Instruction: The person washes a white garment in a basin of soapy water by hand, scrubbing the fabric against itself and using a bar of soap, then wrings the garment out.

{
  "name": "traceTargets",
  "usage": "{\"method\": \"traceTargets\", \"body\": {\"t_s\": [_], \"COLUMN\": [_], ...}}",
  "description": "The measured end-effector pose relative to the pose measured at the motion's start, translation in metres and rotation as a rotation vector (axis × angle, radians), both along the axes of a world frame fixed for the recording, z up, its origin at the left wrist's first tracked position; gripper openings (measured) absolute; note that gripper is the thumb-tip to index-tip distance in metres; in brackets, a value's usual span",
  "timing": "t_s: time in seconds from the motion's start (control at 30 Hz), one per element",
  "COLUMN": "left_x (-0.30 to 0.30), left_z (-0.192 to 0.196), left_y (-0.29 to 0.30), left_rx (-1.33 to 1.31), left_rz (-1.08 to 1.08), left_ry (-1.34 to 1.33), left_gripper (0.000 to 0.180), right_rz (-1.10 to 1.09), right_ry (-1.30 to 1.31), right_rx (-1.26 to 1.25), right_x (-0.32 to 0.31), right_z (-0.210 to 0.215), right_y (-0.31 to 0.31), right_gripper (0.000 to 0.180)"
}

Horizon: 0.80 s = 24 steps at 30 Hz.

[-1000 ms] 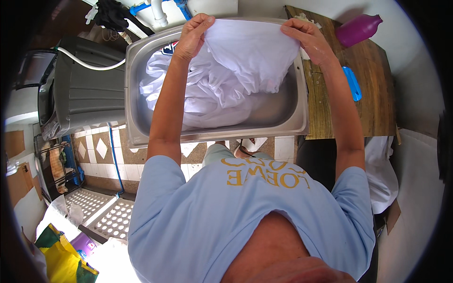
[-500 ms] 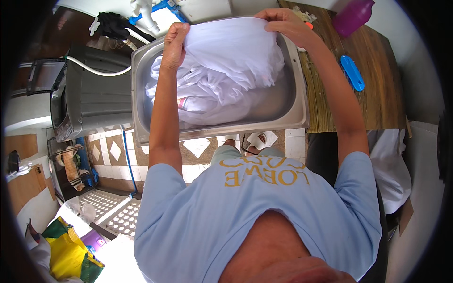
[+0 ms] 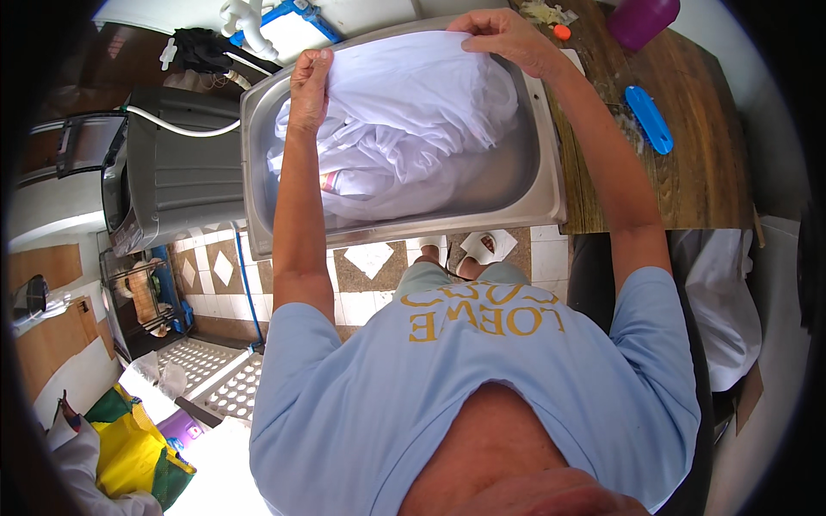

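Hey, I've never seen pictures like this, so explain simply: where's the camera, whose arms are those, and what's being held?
No robot here: these are the camera wearer's own bare arms. The camera sits on their head, looking down, and its fisheye lens bends straight edges. The left hand and right hand grip a white cloth, spread between them over a metal basin. White fabric lies bunched inside. On the wooden table to the right are a long blue object and a small orange one.
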<state>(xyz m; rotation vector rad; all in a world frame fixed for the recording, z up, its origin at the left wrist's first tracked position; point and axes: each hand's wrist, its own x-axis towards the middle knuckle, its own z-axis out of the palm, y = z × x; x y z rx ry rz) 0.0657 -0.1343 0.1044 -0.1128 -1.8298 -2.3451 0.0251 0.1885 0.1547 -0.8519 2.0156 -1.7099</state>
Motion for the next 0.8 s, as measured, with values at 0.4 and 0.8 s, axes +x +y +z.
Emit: {"method": "traceTargets", "body": {"t_s": [0.4, 0.8], "left_x": [-0.026, -0.044], "left_z": [-0.045, -0.115], "left_y": [0.05, 0.057], "left_rx": [-0.339, -0.749], "left_rz": [0.079, 0.033], "left_ry": [-0.11, -0.13], "left_gripper": [0.019, 0.042], "right_rz": [-0.479, -0.628], "right_ry": [0.079, -0.054], "right_rx": [0.019, 0.056], "right_x": [-0.017, -0.009], "right_z": [-0.118, -0.168], "right_y": [-0.02, -0.039], "right_gripper": [0.02, 0.018]}}
